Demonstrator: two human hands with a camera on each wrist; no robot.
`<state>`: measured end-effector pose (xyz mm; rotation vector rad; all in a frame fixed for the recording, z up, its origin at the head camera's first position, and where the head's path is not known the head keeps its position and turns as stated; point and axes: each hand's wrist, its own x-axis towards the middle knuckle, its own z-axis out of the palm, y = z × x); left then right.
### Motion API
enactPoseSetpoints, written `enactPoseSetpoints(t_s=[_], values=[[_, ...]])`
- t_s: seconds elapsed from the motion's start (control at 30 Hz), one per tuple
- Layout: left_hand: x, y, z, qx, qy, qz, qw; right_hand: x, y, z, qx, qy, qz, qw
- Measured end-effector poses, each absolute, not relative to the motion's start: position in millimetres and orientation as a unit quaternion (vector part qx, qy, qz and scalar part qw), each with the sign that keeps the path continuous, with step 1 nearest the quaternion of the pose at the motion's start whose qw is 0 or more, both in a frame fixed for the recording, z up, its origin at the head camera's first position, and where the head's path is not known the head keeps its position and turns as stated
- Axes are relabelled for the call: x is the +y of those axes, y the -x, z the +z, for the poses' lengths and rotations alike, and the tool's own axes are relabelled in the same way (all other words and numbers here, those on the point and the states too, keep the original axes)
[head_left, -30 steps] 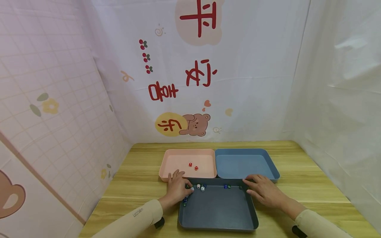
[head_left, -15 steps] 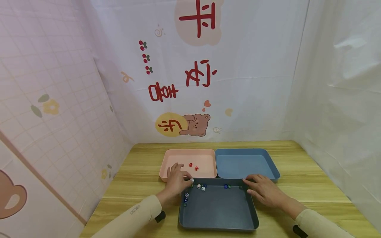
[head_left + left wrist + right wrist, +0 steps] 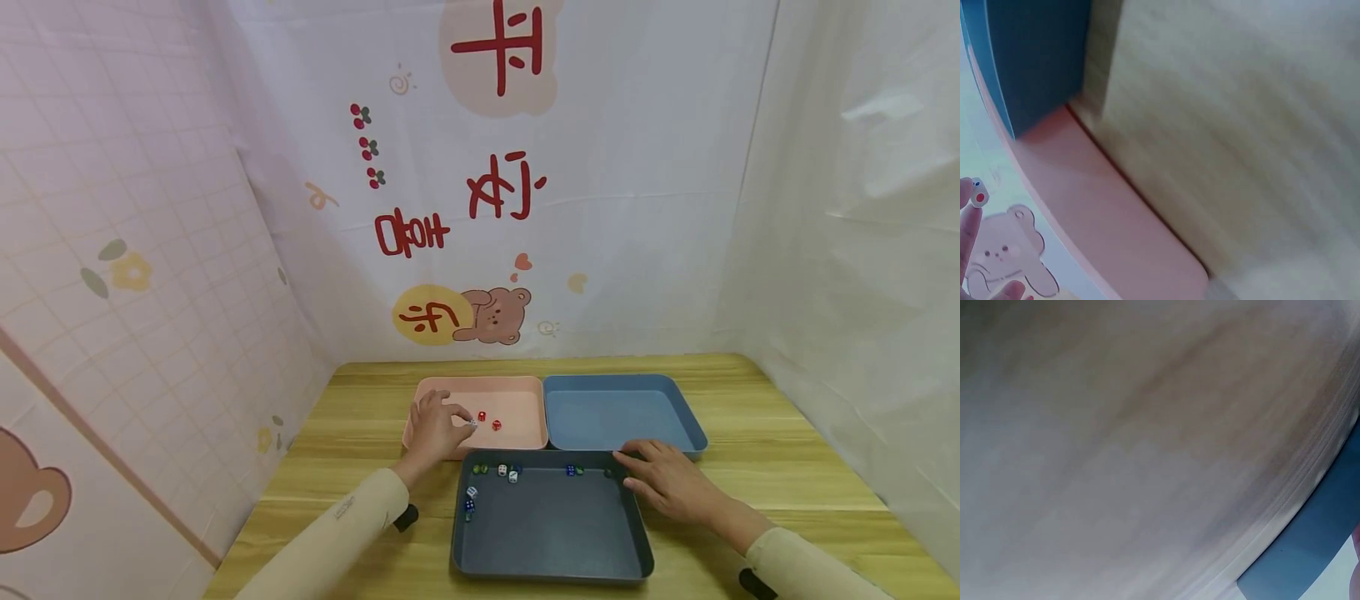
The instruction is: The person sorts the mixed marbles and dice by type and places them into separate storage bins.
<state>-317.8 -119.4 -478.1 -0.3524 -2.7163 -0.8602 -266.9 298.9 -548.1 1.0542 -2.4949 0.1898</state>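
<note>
My left hand (image 3: 433,429) pinches a white die (image 3: 980,195) between thumb and forefinger, over the near left part of the pink tray (image 3: 517,387). Two red dice (image 3: 482,416) lie in that tray, just right of the fingertips. My right hand (image 3: 667,479) rests at the far right corner of the dark grey tray (image 3: 555,533), fingers extended along its rim and holding nothing. Inside the grey tray, white dice (image 3: 502,470), blue dice (image 3: 470,506) and green dice (image 3: 480,469) sit along the far and left walls.
A blue tray (image 3: 618,408) stands right of the pink one, side by side, both behind the grey tray. All three are on a wood-grain table (image 3: 360,417). A printed white cloth (image 3: 637,208) hangs behind the table and along its sides.
My left hand has lifted the white die out of the grey tray's far left corner and carried it up and forward over the pink tray. The right hand stays in place.
</note>
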Motion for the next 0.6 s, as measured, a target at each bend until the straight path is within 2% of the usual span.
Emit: enactPoseSetpoints(t_s=[0.6], values=[[-126.9,345.0,-475.8,-0.944,0.076,-0.298,0.119,300.1,266.3,-547.7,-0.9,-0.378,0.054,0.209]])
